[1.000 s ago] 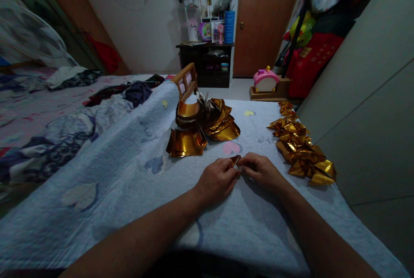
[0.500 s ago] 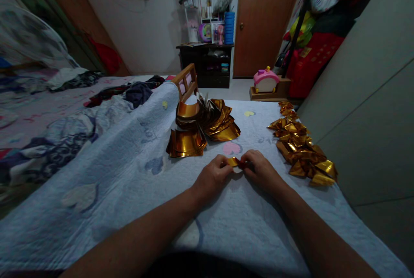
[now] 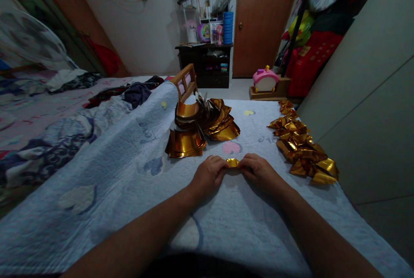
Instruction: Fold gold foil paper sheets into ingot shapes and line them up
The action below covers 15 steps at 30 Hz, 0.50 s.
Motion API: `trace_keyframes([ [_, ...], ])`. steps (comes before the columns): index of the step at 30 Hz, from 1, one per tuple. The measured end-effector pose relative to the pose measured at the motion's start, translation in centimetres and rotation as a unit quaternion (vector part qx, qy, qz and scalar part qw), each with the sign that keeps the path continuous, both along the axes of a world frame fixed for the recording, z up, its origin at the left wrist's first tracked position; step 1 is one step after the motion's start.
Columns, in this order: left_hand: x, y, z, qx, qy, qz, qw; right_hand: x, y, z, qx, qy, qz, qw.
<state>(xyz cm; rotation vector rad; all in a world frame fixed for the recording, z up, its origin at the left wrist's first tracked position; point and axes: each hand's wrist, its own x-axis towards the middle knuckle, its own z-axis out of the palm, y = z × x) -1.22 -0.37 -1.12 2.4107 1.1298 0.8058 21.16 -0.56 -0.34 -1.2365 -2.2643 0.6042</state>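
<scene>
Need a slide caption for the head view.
Left hand and right hand hold a folded gold foil paper over a blue quilt, fanned foil sheets ahead, folded foil pieces at right.

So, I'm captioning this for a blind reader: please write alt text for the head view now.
A person's bare left hand and right hand hold a small gold foil piece between them over a pale blue quilted cover. Beyond lie fanned gold foil sheets; folded gold foil pieces line the cover's right edge.
</scene>
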Motion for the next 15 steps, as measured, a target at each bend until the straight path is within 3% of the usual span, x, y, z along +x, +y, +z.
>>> trace_keyframes([
  [6,0.2,0.3,0.4,-0.040,0.035,0.026,0.998,-0.4,0.1,0.2,-0.013,-0.044,-0.033,0.998],
  [15,0.7,0.1,0.2,-0.033,0.063,0.083,0.994,-1.3,0.2,-0.3,-0.011,-0.078,-0.100,0.992],
])
